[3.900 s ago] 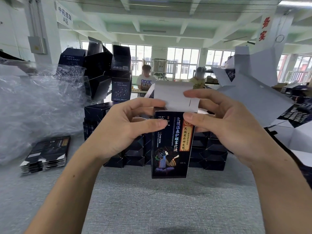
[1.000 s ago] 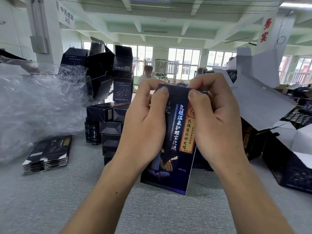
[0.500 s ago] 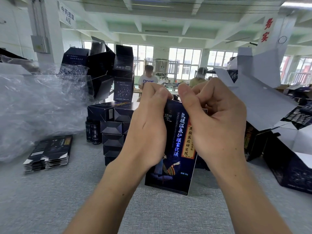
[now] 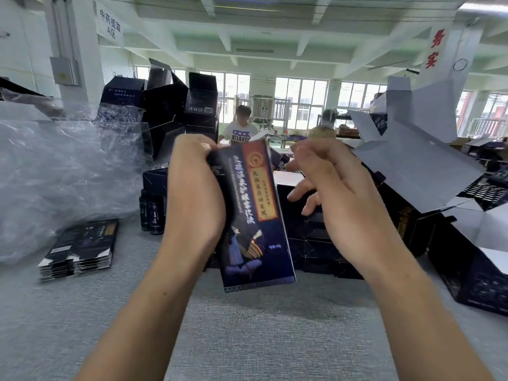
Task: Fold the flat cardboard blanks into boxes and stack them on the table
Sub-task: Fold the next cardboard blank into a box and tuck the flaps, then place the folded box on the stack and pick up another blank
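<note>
Stands at a grey bench (image 4: 247, 325), forearms over its near edge. Grips a dark blue box (image 4: 255, 229) in the left hand (image 4: 192, 199), fingers (image 4: 204, 146) clenched round its left side and top corner. Holds it above the middle of the bench, printed face toward the camera, tilted with the top leaning left. Shows an orange label down the front and a robed figure below it. Holds the right hand (image 4: 338, 193) just beside the box, apart from it, fingers (image 4: 299, 192) released and loosely spread, grasping nothing; blurred. Has a pile of flat blanks (image 4: 79, 248) toward the left edge of the bench, with clear plastic wrap (image 4: 60, 174) heaped behind it. Has small dark bottles (image 4: 152, 213) upright beside the wrap. Faces stacked folded boxes (image 4: 319, 251) right behind the hands. Has big open cartons (image 4: 412, 160) along the right edge and more dark boxes (image 4: 176, 111) piled at the far left. Looks out on two people (image 4: 240, 125) farther off by the windows.
</note>
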